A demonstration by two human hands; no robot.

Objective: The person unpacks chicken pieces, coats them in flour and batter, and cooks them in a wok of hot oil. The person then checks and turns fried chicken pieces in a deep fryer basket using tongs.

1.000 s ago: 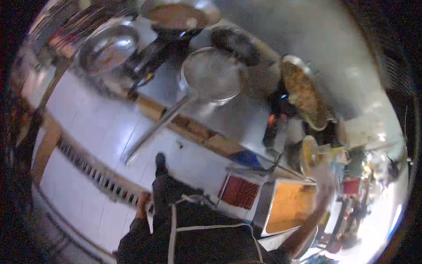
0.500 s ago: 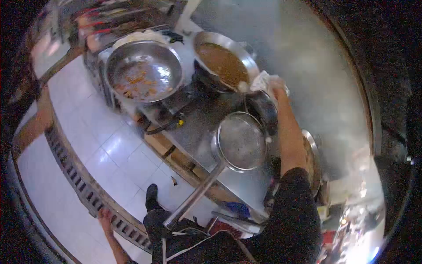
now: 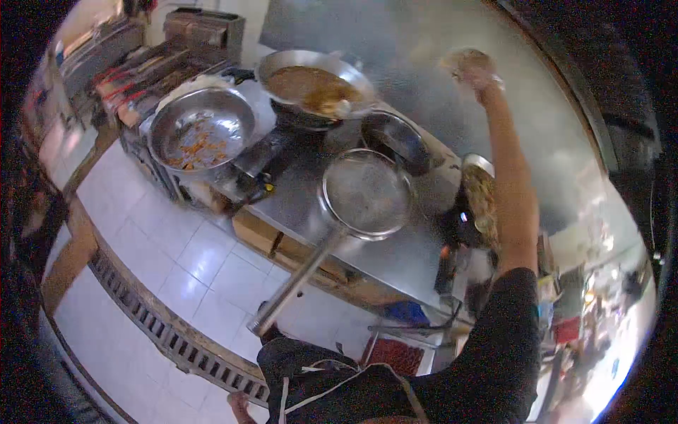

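Note:
My right hand (image 3: 477, 74) is raised at the steamy back wall, arm stretched out over the stove. It is smeared by motion, with a pale bit of the white cloth (image 3: 499, 82) showing at its edge. Low in the view, my left hand (image 3: 239, 404) hangs over the floor, away from the stove; its fingers are blurred. Below my right hand stand a dark empty-looking pan (image 3: 399, 141) and a wide wok (image 3: 311, 65) of brown liquid. A round strainer (image 3: 367, 194) with a long metal handle lies nearer my body.
A steel bowl (image 3: 236, 116) with orange-brown scraps stands at the left of the steel counter (image 3: 282, 212). Another pan (image 3: 480, 201) of food lies under my right arm. A red crate (image 3: 395, 355) sits low by my apron. A floor drain (image 3: 152, 328) runs along the tiles.
My right hand has moved up from beside the wok and pan to the back wall. My left hand has lowered towards the bottom edge. The camera view has shifted.

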